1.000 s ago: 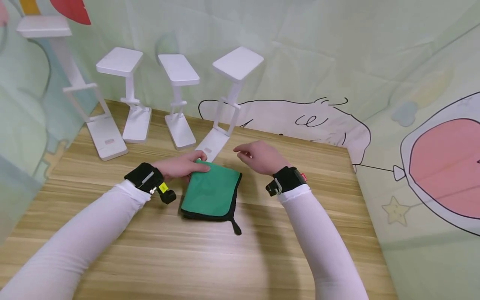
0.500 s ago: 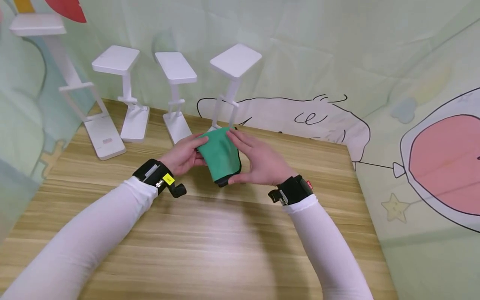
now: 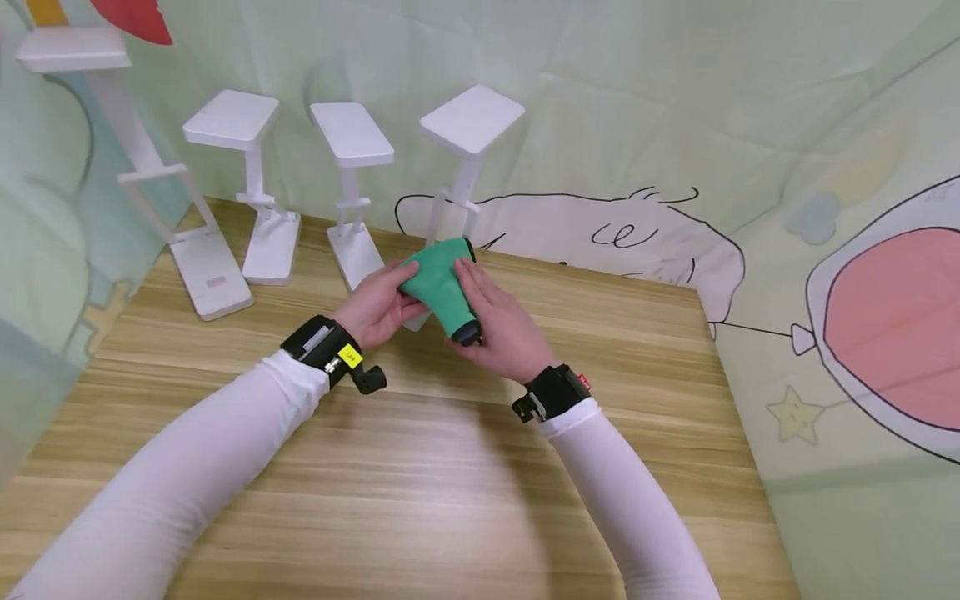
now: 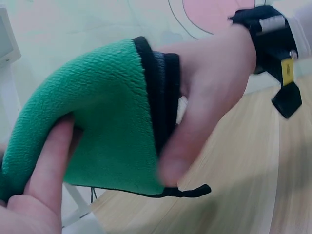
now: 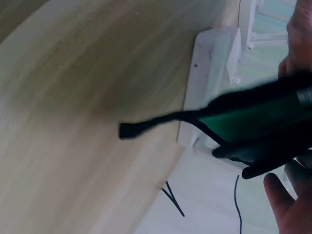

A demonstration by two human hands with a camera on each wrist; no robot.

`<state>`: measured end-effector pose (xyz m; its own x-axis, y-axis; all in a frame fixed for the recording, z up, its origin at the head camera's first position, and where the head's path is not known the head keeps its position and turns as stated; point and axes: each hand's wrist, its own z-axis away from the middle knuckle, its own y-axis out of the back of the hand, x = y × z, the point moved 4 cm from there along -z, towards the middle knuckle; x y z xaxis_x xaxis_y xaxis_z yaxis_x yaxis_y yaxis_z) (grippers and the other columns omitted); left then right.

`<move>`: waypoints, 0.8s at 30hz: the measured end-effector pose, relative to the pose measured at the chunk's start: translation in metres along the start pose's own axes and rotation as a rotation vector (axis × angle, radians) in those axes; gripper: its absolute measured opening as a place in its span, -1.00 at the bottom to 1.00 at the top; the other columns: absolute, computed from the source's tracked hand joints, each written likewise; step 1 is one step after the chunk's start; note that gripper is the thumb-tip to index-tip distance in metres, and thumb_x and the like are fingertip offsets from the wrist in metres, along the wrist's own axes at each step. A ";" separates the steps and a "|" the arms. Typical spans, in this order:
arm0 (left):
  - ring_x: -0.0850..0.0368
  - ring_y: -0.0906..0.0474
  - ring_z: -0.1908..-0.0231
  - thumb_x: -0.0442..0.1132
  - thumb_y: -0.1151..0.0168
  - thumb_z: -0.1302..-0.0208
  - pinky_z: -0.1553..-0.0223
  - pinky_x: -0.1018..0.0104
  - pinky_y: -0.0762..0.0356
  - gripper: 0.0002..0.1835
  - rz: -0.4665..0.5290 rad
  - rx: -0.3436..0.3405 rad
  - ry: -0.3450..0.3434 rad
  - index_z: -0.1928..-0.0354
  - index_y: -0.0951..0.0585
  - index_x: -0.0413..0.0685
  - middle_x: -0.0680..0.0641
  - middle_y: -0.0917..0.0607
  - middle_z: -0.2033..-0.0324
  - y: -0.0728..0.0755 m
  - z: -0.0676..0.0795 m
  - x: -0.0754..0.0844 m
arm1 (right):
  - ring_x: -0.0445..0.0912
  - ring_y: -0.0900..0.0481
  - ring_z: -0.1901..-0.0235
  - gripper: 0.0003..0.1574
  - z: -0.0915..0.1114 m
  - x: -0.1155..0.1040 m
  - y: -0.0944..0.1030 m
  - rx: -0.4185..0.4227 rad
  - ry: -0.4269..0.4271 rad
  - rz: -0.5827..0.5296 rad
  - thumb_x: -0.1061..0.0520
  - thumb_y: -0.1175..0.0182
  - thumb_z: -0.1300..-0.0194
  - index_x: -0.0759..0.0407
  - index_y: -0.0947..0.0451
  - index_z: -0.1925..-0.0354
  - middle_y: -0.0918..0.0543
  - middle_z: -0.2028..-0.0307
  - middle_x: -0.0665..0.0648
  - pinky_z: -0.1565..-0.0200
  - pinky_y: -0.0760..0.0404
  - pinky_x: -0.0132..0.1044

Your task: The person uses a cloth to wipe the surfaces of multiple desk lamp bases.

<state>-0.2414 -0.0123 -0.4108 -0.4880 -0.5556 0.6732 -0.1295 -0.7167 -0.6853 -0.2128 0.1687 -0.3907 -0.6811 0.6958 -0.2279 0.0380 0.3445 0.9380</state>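
Note:
A green fleece cloth with black edging is folded over and held above the wooden table by both hands. My left hand grips its left end, with fingers curled round the fabric. My right hand clasps the right side, thumb near the black hem. In the left wrist view the right thumb presses on the black edge. In the right wrist view the cloth shows edge-on, and a black loop tag trails from it.
Several white phone stands line the far left of the table; one base lies just behind the cloth. A cartoon-printed backdrop closes the back and right. The table's right edge lies close to my right arm.
The cloth lay flat on the table with my left hand on it. Both hands then lifted it, and it now sits rolled tighter between them.

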 end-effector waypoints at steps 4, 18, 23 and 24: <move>0.07 -0.67 0.19 -0.16 0.12 -0.61 0.20 0.32 -0.67 -0.50 0.032 0.012 0.007 -0.41 -0.15 -0.28 -0.15 -0.65 0.15 0.000 0.000 0.001 | -0.10 0.00 -0.43 0.22 0.003 0.003 -0.001 0.024 -0.046 -0.027 0.09 -0.31 -0.21 -0.08 0.22 -0.58 -0.09 -0.50 0.13 -0.36 -0.24 -0.03; -0.08 -0.65 0.11 -0.08 0.09 -0.60 0.04 0.12 -0.62 -0.52 -0.200 0.016 0.036 -0.33 -0.25 -0.29 -0.18 -0.66 0.12 0.006 -0.005 0.005 | -0.09 -0.54 0.00 -0.18 0.005 0.006 0.008 0.135 -0.153 -0.119 0.28 -0.17 -0.27 -0.10 -0.28 -0.44 -0.57 -0.18 0.14 0.00 -0.57 -0.09; -0.21 -0.54 -0.07 -0.04 0.17 -0.61 -0.12 -0.02 -0.50 -0.56 -0.398 0.077 0.038 -0.23 -0.34 -0.26 -0.27 -0.62 -0.04 0.007 -0.010 0.011 | -0.08 -0.54 0.36 -0.47 0.006 0.011 0.015 0.131 -0.256 -0.167 0.13 -0.15 -0.40 -0.02 -0.43 -0.31 -0.68 0.21 0.16 0.28 -0.56 -0.10; -0.21 -0.52 -0.09 -0.04 0.18 -0.61 -0.13 -0.03 -0.50 -0.56 -0.459 0.096 0.022 -0.24 -0.34 -0.26 -0.28 -0.59 -0.07 0.007 -0.011 0.014 | -0.07 -0.54 0.38 -0.58 0.006 0.013 0.016 0.131 -0.287 -0.183 0.08 -0.14 -0.43 0.04 -0.49 -0.22 -0.67 0.28 0.16 0.31 -0.54 -0.10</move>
<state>-0.2587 -0.0200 -0.4093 -0.4172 -0.1637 0.8940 -0.2563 -0.9225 -0.2886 -0.2170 0.1872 -0.3801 -0.4526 0.7574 -0.4706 0.0406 0.5448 0.8376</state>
